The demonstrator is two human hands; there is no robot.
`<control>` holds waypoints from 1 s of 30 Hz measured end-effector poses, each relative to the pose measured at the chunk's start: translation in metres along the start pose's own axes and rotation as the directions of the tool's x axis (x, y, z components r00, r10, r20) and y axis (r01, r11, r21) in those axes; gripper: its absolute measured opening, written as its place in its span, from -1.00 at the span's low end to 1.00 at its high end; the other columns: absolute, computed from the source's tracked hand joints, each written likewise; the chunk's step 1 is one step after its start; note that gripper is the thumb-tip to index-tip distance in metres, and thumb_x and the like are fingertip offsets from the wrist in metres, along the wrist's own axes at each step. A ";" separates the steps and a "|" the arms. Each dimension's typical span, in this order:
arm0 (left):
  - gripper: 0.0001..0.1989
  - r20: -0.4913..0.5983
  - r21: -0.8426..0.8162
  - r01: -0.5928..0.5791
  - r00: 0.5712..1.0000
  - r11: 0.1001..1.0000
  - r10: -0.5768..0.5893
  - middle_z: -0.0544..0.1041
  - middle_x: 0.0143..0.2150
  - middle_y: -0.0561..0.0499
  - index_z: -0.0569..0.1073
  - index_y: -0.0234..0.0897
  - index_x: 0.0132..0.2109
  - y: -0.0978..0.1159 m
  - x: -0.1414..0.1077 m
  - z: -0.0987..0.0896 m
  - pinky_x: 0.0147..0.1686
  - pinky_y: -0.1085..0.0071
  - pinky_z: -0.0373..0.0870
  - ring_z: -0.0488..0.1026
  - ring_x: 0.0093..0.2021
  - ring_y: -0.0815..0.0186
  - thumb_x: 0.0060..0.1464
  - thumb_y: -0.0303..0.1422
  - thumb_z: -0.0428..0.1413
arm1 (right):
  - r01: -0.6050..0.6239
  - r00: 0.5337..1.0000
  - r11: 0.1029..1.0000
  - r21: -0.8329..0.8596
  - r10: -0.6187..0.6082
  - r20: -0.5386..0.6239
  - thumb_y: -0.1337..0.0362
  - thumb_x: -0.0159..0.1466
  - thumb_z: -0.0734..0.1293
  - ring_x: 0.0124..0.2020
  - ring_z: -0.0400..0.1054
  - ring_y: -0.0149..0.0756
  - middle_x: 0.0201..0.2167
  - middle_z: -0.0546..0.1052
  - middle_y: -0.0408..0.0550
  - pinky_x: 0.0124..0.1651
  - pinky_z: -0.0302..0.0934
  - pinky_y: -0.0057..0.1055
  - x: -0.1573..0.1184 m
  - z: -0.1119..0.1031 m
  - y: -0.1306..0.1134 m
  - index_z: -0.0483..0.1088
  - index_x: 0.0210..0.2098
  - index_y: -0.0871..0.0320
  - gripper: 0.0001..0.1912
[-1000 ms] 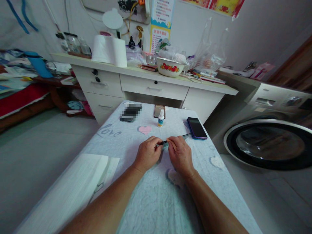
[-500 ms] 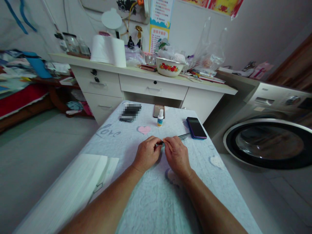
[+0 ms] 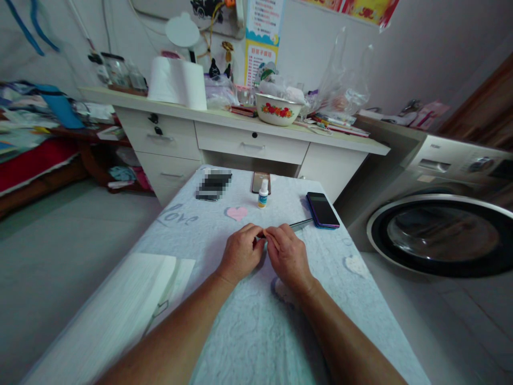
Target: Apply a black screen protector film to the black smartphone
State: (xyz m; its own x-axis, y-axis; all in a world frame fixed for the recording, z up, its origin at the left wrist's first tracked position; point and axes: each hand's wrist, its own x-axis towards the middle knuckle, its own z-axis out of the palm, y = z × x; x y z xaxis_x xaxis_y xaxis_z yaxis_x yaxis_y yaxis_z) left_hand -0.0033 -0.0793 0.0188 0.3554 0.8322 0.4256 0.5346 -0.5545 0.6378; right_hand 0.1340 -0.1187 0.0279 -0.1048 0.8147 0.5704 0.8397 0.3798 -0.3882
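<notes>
Both hands meet over the middle of the cloth-covered table (image 3: 224,337). My left hand (image 3: 242,254) is closed, its thumb and fingers pinching one end of a thin, dark-edged object (image 3: 300,223). Close beside it, my right hand (image 3: 288,254) is closed on the same object. Its far end sticks out to the right, reaching near the dark phone (image 3: 324,210). The fingers cover most of it, so its kind cannot be made out. Beyond the hands stands a small white spray bottle (image 3: 263,194) with a blue and yellow label.
Behind the bottle lies a brown-backed phone (image 3: 256,183). A blurred-out dark item (image 3: 214,185) is at the back left. White folded sheets (image 3: 116,305) cover the left edge. A desk (image 3: 236,140) stands across the far end; a washing machine (image 3: 441,214) is on the right.
My right hand has shifted slightly left, closer to the left hand, covering the dark bit that showed between them. The left hand has hardly moved.
</notes>
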 end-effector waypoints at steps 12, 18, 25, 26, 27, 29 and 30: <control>-0.86 0.009 -0.029 0.005 1.000 1.000 -0.005 0.46 -0.34 0.05 0.44 -0.26 -0.29 0.001 0.000 -0.001 -0.34 0.45 0.26 0.39 -0.37 0.36 0.03 -0.56 0.05 | -0.006 1.000 1.000 -0.010 0.006 -0.013 0.33 0.35 0.17 -0.34 0.34 -0.36 -0.32 0.42 -0.08 -0.28 0.21 -0.49 -0.001 -0.001 0.001 0.41 -0.17 0.11 -0.81; -0.87 0.007 -0.035 -0.003 1.000 0.999 0.004 0.47 -0.33 0.04 0.45 -0.26 -0.27 0.000 0.001 0.001 -0.30 0.44 0.27 0.41 -0.33 0.35 0.07 -0.53 0.05 | -0.049 0.998 0.999 -0.021 0.049 -0.034 0.33 0.35 0.18 -0.30 0.36 -0.33 -0.32 0.44 -0.07 -0.23 0.23 -0.46 0.001 -0.004 0.005 0.42 -0.17 0.13 -0.82; -0.89 0.000 -0.016 -0.009 1.000 1.000 0.009 0.48 -0.32 0.04 0.45 -0.25 -0.28 -0.001 0.000 0.001 -0.31 0.45 0.27 0.41 -0.33 0.36 0.07 -0.53 0.06 | -0.051 0.998 0.998 -0.023 0.050 -0.041 0.34 0.34 0.19 -0.31 0.36 -0.32 -0.33 0.44 -0.07 -0.21 0.23 -0.45 0.001 -0.004 0.007 0.42 -0.18 0.14 -0.83; -0.89 -0.001 -0.015 -0.010 1.000 1.000 0.010 0.48 -0.32 0.04 0.44 -0.26 -0.28 -0.001 0.000 0.001 -0.31 0.45 0.27 0.41 -0.33 0.35 0.07 -0.53 0.06 | -0.047 0.998 0.999 -0.021 0.046 -0.043 0.34 0.34 0.19 -0.30 0.36 -0.32 -0.33 0.44 -0.07 -0.21 0.23 -0.45 0.000 -0.004 0.007 0.42 -0.18 0.14 -0.83; -0.89 -0.001 -0.015 -0.012 1.000 1.000 0.012 0.48 -0.32 0.04 0.44 -0.26 -0.28 0.000 0.000 0.001 -0.31 0.44 0.27 0.41 -0.32 0.35 0.07 -0.53 0.06 | -0.043 0.998 0.999 -0.019 0.042 -0.045 0.34 0.34 0.19 -0.30 0.36 -0.32 -0.33 0.44 -0.07 -0.21 0.23 -0.45 0.000 -0.003 0.007 0.42 -0.18 0.14 -0.83; -0.88 0.000 -0.015 -0.014 1.000 1.000 0.014 0.48 -0.33 0.04 0.44 -0.26 -0.28 0.000 0.000 0.001 -0.31 0.44 0.27 0.41 -0.32 0.35 0.07 -0.53 0.06 | -0.036 0.998 0.999 -0.014 0.035 -0.050 0.35 0.34 0.19 -0.29 0.36 -0.33 -0.33 0.44 -0.07 -0.20 0.23 -0.46 0.000 -0.003 0.008 0.41 -0.18 0.14 -0.83; -0.88 0.001 -0.014 -0.014 1.000 1.000 0.014 0.47 -0.33 0.04 0.44 -0.25 -0.28 0.001 0.000 0.001 -0.30 0.44 0.27 0.41 -0.33 0.35 0.07 -0.53 0.06 | -0.032 0.998 0.999 -0.012 0.031 -0.050 0.35 0.34 0.19 -0.29 0.36 -0.33 -0.33 0.44 -0.07 -0.20 0.23 -0.46 0.000 -0.003 0.008 0.42 -0.18 0.15 -0.83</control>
State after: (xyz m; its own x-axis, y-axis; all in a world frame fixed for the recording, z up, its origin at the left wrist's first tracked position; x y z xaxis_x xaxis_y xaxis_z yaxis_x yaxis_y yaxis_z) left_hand -0.0026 -0.0797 0.0187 0.3635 0.8244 0.4338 0.5185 -0.5659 0.6411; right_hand 0.1419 -0.1167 0.0270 -0.0517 0.8032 0.5934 0.8488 0.3484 -0.3976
